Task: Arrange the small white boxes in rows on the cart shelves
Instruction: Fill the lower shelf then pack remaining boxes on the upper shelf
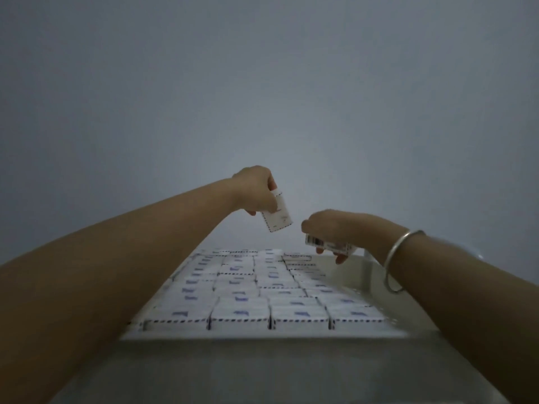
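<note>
- A metal cart shelf (pixel 351 277) stretches away from the viewer, seen from above its near edge, in dim light.
- Rows of boxes (pixel 248 290), small and white with dashed dark edging and blue print on top, lie flat and packed edge to edge over most of the shelf. The nearest row is four across.
- A bare strip of the shelf runs along its right side, beside the packed rows.
- The left hand (pixel 256 191) is raised above the far end of the shelf, fingers curled around a small white box (pixel 278 215). This box is tilted, its lower corner pointing down towards the rows, well clear of them.
- The right hand (pixel 329 225) hovers lower, just above the far right corner of the shelf, palm down. Its fingers grip a second box (pixel 329 246) with a barcode on its side. Blur hides whether it holds more than one.
- The two hands are near each other but apart.
- A silver bangle (pixel 399 258) circles the right wrist, over the right edge of the shelf.
- A plain grey-blue wall (pixel 262 83) rises behind the far end of the shelf.
</note>
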{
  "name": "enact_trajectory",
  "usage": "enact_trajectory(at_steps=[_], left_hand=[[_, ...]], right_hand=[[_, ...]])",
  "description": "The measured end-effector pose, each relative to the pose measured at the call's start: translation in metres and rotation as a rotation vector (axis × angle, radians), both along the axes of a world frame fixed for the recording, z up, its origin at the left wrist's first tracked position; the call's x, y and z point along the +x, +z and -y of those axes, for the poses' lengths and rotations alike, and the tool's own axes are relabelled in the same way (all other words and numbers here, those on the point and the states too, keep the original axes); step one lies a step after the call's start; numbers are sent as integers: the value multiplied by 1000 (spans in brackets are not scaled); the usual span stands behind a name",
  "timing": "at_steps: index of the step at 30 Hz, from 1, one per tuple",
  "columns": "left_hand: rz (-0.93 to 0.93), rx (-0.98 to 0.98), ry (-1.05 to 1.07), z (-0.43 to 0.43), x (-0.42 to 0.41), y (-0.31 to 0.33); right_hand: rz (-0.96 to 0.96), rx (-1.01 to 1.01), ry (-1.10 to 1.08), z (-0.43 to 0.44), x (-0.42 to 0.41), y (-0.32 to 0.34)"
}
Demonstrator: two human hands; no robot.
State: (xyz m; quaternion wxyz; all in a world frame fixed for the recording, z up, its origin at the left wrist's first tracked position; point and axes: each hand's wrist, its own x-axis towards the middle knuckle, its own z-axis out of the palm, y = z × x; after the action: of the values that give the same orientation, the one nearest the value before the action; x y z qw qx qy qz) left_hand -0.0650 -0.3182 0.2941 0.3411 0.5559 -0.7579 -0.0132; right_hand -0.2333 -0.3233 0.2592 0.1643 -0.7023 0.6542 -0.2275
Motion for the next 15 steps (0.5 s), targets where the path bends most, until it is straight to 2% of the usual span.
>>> enact_trajectory(at_steps=[4,8,15], left_hand=[[115,-15,-8,27,-10,-6],[272,-65,6,40,-21,-11],[239,24,-115,51,-33,-31]], right_hand=[[56,124,52,18,-3,-18],[46,107,54,23,-1,-30],[146,151,80,16,-7,-30]])
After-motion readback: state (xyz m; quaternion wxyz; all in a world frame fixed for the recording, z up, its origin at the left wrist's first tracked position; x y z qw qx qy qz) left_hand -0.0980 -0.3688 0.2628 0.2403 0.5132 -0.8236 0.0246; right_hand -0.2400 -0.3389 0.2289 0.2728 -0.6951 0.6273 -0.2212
